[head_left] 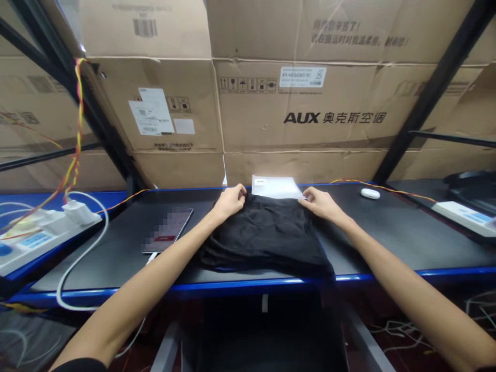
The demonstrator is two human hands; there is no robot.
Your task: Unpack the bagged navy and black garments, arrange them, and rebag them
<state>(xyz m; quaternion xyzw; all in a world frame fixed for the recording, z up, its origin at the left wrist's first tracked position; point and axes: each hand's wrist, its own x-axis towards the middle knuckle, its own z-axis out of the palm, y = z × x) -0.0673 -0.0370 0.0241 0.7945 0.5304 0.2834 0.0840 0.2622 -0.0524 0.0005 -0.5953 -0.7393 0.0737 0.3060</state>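
Note:
A black cloth [267, 232], wrinkled and flat like a folded garment, lies on the dark tabletop [391, 232] and reaches its front edge. I cannot tell which kind of garment it is. At the cloth's far left corner, the fingers of my left hand [230, 201] are closed on its edge. My right hand [321, 202] pinches the far right corner, close to a whitish plastic sheet or bag [277, 187] with a small label. That plastic lies just behind the cloth, and its near part may be covered.
Left of the cloth lies a phone [170, 232] with a white cable [83, 258]. Power strips [42, 232] stand at both sides. A small white case [370, 194] sits at the back right. Cardboard [248, 119] walls the back between black posts [424, 88].

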